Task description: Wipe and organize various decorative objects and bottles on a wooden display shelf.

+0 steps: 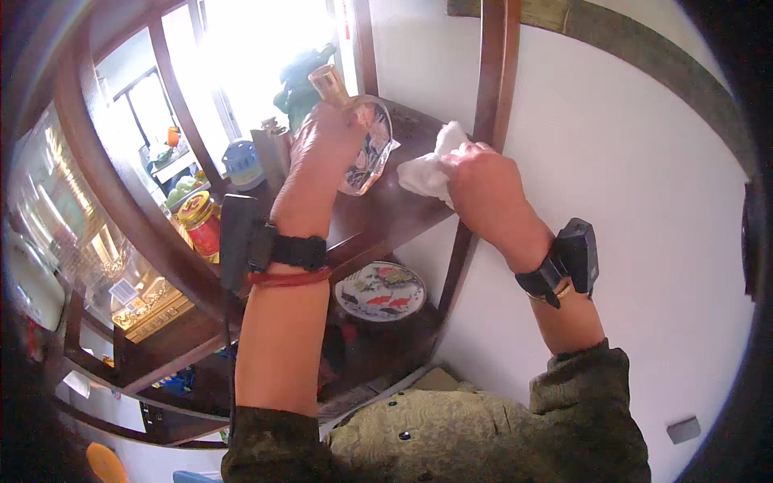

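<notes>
My left hand (329,136) grips a flat, rounded glass bottle (371,148) with a gold cap and a dark and pink pattern, tilted above a dark wooden shelf (362,223). To its right, my right hand (483,175) holds a bunched white cloth (429,172) over the shelf's right end. Cloth and bottle are apart. Beside my left hand stand a blue and white jar (243,164) and a green ornament (299,78), partly hidden. Black devices are strapped to both wrists.
A plate with painted fish (380,291) stands on the lower shelf. Left are a red jar with a gold lid (201,223) and a gold ornament base (148,311) inside a clear case. A wooden post (495,72) and white wall (616,181) bound the right side.
</notes>
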The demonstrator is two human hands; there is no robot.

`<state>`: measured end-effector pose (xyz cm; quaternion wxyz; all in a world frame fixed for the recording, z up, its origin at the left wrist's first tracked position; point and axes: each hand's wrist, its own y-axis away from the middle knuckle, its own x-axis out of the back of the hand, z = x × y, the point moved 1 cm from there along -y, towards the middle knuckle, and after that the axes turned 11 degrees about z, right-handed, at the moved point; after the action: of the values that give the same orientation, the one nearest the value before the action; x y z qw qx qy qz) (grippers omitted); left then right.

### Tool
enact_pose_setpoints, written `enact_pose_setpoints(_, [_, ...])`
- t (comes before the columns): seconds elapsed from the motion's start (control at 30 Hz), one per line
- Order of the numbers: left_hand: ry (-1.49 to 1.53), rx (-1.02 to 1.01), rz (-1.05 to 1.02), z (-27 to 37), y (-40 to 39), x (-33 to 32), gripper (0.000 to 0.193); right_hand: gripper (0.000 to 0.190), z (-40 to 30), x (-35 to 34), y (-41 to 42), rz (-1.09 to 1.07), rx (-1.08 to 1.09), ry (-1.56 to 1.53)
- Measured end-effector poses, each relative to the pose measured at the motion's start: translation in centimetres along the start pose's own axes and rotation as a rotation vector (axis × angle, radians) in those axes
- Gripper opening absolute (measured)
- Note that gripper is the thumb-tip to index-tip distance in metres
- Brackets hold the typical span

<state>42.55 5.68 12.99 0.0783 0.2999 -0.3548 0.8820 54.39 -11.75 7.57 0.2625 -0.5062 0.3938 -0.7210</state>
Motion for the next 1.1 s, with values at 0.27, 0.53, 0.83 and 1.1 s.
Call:
enact_pose_setpoints(0.27, [-0.106, -0.033, 0.020, 0.1, -0.2, 0.4, 0.055, 0.012, -0.4, 3.9, -0.5, -0.212, -0.039, 0.148])
enact_pose_setpoints(0.53, [0.254, 0.047, -0.080, -3.3, -1.4, -1.3, 0.052, 0.016, 0.2, -0.9, -0.8, 0.171, 0.128, -0.218])
enact_pose_setpoints(0.83, [0.626, 0.067, -0.074, -2.3, 0.9, -0.2, 0.059, 0.027, 0.0, -1.2, -1.2, -0.109, 0.052, -0.363])
enact_pose_setpoints(1.1, [0.385, 0.132, -0.108, -3.0, -1.2, -0.5, 0.063, 0.025, -0.1, -2.0, -2.3, -0.224, 0.047, -0.577])
